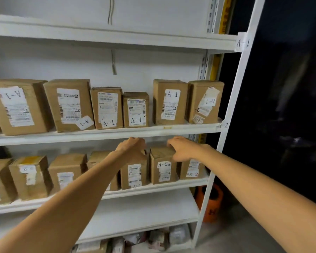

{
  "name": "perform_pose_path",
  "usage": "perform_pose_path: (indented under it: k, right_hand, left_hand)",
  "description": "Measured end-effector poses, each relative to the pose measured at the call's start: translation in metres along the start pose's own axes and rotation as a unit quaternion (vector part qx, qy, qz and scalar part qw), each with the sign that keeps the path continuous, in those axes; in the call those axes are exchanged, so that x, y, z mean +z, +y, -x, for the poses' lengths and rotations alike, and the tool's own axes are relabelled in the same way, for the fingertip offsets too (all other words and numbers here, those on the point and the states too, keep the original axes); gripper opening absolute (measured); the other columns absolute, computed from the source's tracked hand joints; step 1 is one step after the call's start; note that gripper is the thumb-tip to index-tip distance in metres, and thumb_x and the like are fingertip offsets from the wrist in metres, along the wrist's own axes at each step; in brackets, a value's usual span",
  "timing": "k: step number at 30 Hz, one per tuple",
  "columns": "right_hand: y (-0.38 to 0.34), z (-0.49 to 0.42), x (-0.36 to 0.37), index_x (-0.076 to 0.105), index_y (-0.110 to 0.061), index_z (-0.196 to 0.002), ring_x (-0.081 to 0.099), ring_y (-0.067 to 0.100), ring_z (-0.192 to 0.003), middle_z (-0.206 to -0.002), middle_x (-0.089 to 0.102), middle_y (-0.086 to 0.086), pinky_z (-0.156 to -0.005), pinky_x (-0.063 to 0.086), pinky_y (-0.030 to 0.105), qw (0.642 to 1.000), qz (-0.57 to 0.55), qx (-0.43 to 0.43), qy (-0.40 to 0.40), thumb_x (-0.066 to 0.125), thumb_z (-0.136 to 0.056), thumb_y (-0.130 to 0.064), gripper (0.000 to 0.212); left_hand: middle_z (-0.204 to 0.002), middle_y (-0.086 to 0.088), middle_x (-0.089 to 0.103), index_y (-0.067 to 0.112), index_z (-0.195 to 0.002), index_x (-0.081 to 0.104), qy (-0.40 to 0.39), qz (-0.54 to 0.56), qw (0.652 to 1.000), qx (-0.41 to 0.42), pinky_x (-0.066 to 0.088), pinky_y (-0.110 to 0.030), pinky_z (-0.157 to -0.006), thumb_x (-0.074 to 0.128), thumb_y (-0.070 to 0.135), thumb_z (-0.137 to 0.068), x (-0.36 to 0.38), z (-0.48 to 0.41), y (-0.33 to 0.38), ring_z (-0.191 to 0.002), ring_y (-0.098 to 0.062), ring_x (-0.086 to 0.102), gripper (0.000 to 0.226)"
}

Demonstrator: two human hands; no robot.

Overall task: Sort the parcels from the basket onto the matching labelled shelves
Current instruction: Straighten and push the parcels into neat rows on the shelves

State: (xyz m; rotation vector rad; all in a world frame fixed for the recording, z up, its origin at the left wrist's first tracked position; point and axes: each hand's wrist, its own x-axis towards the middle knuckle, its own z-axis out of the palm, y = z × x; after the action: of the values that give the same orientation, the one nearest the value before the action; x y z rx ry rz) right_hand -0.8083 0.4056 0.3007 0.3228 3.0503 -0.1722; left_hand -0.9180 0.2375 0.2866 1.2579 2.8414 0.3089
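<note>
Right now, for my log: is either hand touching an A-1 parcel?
No, the left hand and right hand both hold A-2 parcels one shelf below.

Single head-worn cam, wide-angle — faces fwd and a bit down at the shelf unit, close up.

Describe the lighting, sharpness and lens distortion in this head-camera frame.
Head view: the wide-angle lens bows the shelf edges and tilts the right upright. The light is even on the A-1 parcels, whose labels read clearly. The room right of the rack is nearly black. The bottom-shelf parcels are blurred. The left hand and right hand look slightly soft. There is no strong glare.
</note>
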Motion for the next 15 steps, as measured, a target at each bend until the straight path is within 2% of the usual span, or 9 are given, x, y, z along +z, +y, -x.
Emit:
perform_pose_path:
  k: [4, 6, 8, 9, 15]
  right_hand:
    - [0.057, 0.005, 0.012, 0.05, -0.015, -0.094, 0.049, 0.021, -0.095, -0.098, 0.046, 0.001, -0.067, 0.041, 0.029, 1.0, -0.011, 0.019, -0.01, 0.068, -0.08, -0.018, 0.023]
    - [0.082, 0.003, 0.022, 0.054, -0.01, -0.107, 0.052, 0.023, -0.101, -0.108, 0.048, 0.005, -0.077, 0.046, 0.032, 0.999, -0.03, 0.03, -0.021, 0.069, -0.08, -0.019, 0.032]
    - [0.103, -0.001, 0.034, 0.053, -0.009, -0.121, 0.052, 0.026, -0.108, -0.12, 0.048, 0.007, -0.09, 0.049, 0.039, 0.997, -0.044, 0.047, -0.034, 0.069, -0.08, -0.02, 0.045]
    - [0.112, -0.004, 0.041, 0.053, -0.008, -0.122, 0.053, 0.027, -0.11, -0.122, 0.049, 0.007, -0.092, 0.049, 0.04, 0.997, -0.045, 0.05, -0.037, 0.068, -0.081, -0.019, 0.045]
    - [0.142, -0.033, 0.074, 0.054, -0.009, -0.123, 0.052, 0.026, -0.113, -0.126, 0.051, 0.009, -0.087, 0.046, 0.033, 0.995, -0.059, 0.058, -0.057, 0.064, -0.084, -0.013, 0.041]
  left_hand:
    - [-0.112, 0.0, 0.064, 0.023, -0.116, 0.06, -0.015, 0.024, 1.0, -0.002, 0.052, -0.032, -0.074, 0.071, 0.031, -0.079, 0.027, -0.032, 0.036, -0.093, -0.02, 0.06, 0.04]
    - [-0.111, 0.001, 0.063, 0.024, -0.118, 0.059, -0.026, 0.026, 0.999, 0.0, 0.048, -0.028, -0.069, 0.073, 0.032, -0.079, 0.043, -0.043, 0.047, -0.088, -0.017, 0.058, 0.043]
    - [-0.112, 0.0, 0.064, 0.022, -0.119, 0.059, -0.044, 0.013, 0.999, 0.001, 0.053, -0.032, -0.074, 0.073, 0.032, -0.079, 0.061, -0.052, 0.054, -0.091, -0.019, 0.06, 0.044]
    - [-0.112, -0.001, 0.065, 0.021, -0.119, 0.059, -0.052, 0.004, 0.999, 0.0, 0.055, -0.034, -0.076, 0.073, 0.032, -0.079, 0.069, -0.056, 0.055, -0.093, -0.02, 0.062, 0.043]
    - [-0.113, -0.003, 0.066, 0.016, -0.122, 0.058, -0.081, 0.013, 0.996, -0.026, 0.053, -0.028, -0.071, 0.072, 0.026, -0.082, 0.108, -0.092, 0.045, -0.094, -0.019, 0.064, 0.043]
